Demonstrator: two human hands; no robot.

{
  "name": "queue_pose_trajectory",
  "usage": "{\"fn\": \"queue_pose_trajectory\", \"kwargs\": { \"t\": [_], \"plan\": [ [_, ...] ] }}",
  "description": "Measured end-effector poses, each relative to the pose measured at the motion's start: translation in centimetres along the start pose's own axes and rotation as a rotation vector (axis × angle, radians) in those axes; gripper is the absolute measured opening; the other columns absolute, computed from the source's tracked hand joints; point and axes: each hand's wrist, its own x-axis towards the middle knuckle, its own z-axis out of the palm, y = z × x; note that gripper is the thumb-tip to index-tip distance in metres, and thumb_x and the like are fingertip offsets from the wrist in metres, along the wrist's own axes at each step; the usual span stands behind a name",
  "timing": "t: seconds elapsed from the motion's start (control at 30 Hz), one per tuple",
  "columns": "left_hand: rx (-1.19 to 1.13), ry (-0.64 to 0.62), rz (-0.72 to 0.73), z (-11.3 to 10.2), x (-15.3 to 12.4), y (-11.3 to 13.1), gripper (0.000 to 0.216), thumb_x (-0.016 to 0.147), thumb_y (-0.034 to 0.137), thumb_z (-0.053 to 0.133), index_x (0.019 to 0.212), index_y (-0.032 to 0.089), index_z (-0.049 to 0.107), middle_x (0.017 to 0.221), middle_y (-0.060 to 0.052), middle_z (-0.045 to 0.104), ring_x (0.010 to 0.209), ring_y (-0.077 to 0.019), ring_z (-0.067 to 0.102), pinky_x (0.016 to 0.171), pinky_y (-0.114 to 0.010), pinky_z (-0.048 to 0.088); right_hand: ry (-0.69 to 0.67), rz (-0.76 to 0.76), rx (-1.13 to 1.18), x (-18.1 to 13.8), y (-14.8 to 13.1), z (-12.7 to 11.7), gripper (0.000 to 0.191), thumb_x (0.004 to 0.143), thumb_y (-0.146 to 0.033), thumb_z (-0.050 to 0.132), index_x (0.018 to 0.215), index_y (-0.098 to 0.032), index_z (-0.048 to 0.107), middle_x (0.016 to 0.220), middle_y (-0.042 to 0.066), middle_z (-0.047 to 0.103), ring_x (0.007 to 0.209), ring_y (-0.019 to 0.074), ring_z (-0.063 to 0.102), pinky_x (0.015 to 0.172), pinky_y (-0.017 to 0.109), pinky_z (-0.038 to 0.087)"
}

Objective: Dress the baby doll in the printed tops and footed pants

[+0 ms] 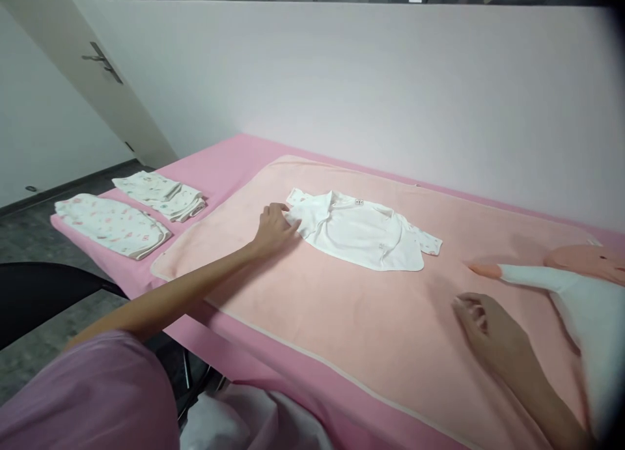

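A small white baby shirt (pixel 356 232) with printed cuffs lies spread on a peach blanket (pixel 312 307). At the shirt's left side is my left hand (pixel 276 230), its thumb and fingers closed on the cloth near the printed left sleeve. My right hand (pixel 493 329) hovers above the blanket, right of and nearer than the shirt. Its fingers are loosely curled, with a gap between them and the thumb, and nothing shows in them. Close by that hand lies a doll (pixel 566 287) in white clothing, cut off by the right edge of the view.
Two folded printed cloths, a pink-patterned one (pixel 110 225) and a greenish-patterned one (pixel 159 195), lie on the left end of the pink table cover (pixel 215 160). A white wall (pixel 342 92) runs behind the table. A black chair (pixel 43 297) stands at lower left.
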Motion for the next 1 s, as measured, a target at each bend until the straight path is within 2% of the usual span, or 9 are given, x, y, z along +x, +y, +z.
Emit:
{"fn": "queue_pose_trajectory", "kwargs": {
  "t": [0.1,0.2,0.3,0.4,0.53,0.6,0.7,0.83,1.0],
  "plan": [
    [0.050,-0.070,-0.126,-1.3,1.9,-3.0,0.054,0.089,0.073,0.065,0.101,0.021,0.057,0.126,-0.019,0.062,0.119,-0.0384,0.050,0.105,-0.055,0.038,-0.072,0.065,0.156,2.7,-4.4,1.5,0.044,0.098,-0.067,0.051,0.119,-0.030,0.064,0.110,0.007,0.076,0.097,0.0315,0.073,0.080,0.045,0.057],
    [0.046,-0.175,-0.131,-1.1,4.0,-3.5,0.047,0.082,0.063,0.077,0.081,0.022,0.055,0.104,-0.017,0.067,0.111,-0.0387,0.054,0.099,-0.053,0.039,-0.086,0.143,0.147,5.7,-7.5,2.5,0.051,0.094,-0.073,0.053,0.110,-0.025,0.063,0.104,0.007,0.076,0.096,0.0306,0.071,0.079,0.040,0.050],
    [0.006,-0.271,-0.098,-0.2,6.3,-1.9,0.039,0.083,0.042,0.080,0.069,0.023,0.049,0.080,-0.011,0.064,0.092,-0.0315,0.059,0.088,-0.047,0.041,-0.114,0.155,0.080,8.4,-10.0,3.4,0.049,0.091,-0.072,0.058,0.092,-0.023,0.061,0.092,0.008,0.073,0.090,0.0301,0.068,0.076,0.038,0.045],
    [-0.071,-0.230,-0.034,0.7,7.6,1.4,0.018,0.098,0.030,0.059,0.083,0.022,0.053,0.087,-0.010,0.067,0.084,-0.0249,0.059,0.081,-0.042,0.043,-0.091,0.128,0.113,10.1,-12.9,3.2,0.037,0.093,-0.058,0.059,0.079,-0.024,0.055,0.080,0.006,0.067,0.078,0.0261,0.062,0.070,0.035,0.040],
    [-0.221,-0.130,0.339,1.6,5.7,6.1,0.010,0.099,0.021,0.053,0.108,0.023,0.052,0.117,-0.009,0.069,0.107,-0.0237,0.061,0.093,-0.039,0.047,0.322,-0.153,0.220,9.6,-17.9,2.0,0.026,0.099,-0.047,0.054,0.088,-0.024,0.054,0.085,0.006,0.064,0.081,0.0244,0.057,0.073,0.035,0.042],
    [-0.217,-0.160,0.604,1.8,3.3,6.9,0.022,0.096,0.023,0.061,0.117,0.024,0.054,0.128,-0.009,0.067,0.117,-0.0269,0.060,0.099,-0.042,0.047,0.335,-0.409,0.215,8.1,-19.8,2.7,0.021,0.103,-0.044,0.055,0.101,-0.023,0.059,0.099,0.009,0.067,0.093,0.0265,0.059,0.084,0.039,0.046],
    [-0.094,-0.203,0.662,2.0,-0.2,5.3,0.045,0.093,0.034,0.070,0.133,0.022,0.053,0.143,-0.013,0.060,0.128,-0.0338,0.056,0.100,-0.048,0.047,0.173,-0.611,0.126,5.4,-20.0,5.5,0.028,0.101,-0.039,0.061,0.124,-0.023,0.061,0.120,0.012,0.067,0.107,0.0300,0.061,0.095,0.044,0.049],
    [-0.007,-0.235,0.527,2.2,-1.4,1.8,0.038,0.100,0.043,0.066,0.128,0.020,0.056,0.125,-0.012,0.066,0.112,-0.0314,0.060,0.094,-0.048,0.047,0.149,-0.505,0.147,3.9,-17.5,8.9,0.022,0.103,-0.033,0.058,0.122,-0.023,0.064,0.119,0.012,0.067,0.103,0.0298,0.063,0.092,0.046,0.052],
    [-0.004,-0.314,0.665,0.9,-0.2,1.4,0.022,0.113,0.036,0.043,0.106,0.021,0.057,0.100,-0.006,0.071,0.091,-0.0245,0.061,0.084,-0.042,0.045,0.022,-0.522,0.305,3.9,-18.0,6.7,0.027,0.111,-0.024,0.043,0.118,-0.025,0.069,0.114,0.008,0.067,0.098,0.0235,0.069,0.087,0.039,0.057]
  ]
}}
